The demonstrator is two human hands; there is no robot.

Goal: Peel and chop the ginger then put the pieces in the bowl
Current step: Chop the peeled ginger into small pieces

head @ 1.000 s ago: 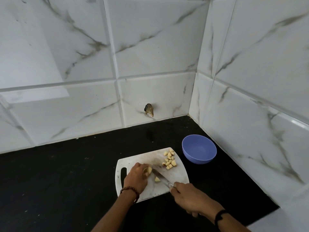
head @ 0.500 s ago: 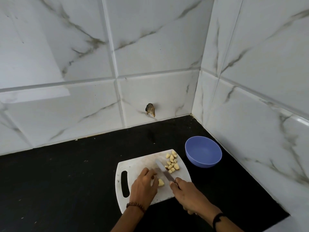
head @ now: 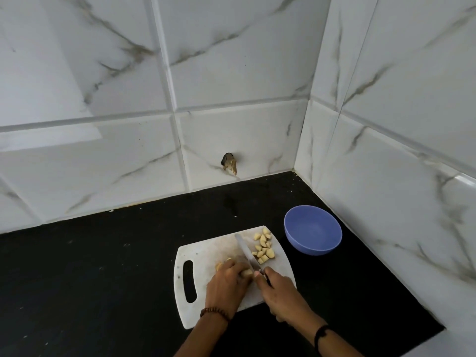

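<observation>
A black counter meets white, grey-veined wall tiles on its far and right sides, with a dark chipped hole low in the far wall.

left wrist: brown beaded bracelet | right wrist: black band | forearms: bare
</observation>
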